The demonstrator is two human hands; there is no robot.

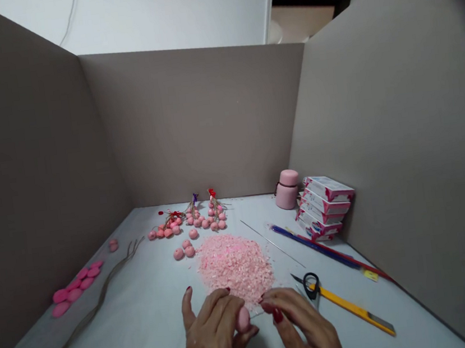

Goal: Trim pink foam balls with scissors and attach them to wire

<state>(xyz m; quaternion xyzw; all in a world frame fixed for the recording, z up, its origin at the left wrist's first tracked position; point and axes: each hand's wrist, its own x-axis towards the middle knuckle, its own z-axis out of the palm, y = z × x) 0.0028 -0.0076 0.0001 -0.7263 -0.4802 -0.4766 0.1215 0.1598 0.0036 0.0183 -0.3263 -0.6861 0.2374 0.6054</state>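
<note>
My left hand (212, 332) is curled around a small pink ball (242, 319) at the near edge of the white table (149, 320). My right hand (304, 323) is just to its right, fingers bent and fingertips close to the ball; I cannot make out anything in it. Right beyond both hands lies a heap of pale pink crumbs (235, 264). Farther back sit several finished pink balls (192, 224), some with red and purple ties.
Black-handled scissors (311, 285) and a yellow utility knife (355, 308) lie at the right. Thin blue and red sticks (317, 245), a wire (270, 242), stacked boxes (325, 205) and a pink jar (287, 188) stand beyond. Pink discs (77, 286) and fibre strands (88, 310) lie left. Grey partitions enclose the table.
</note>
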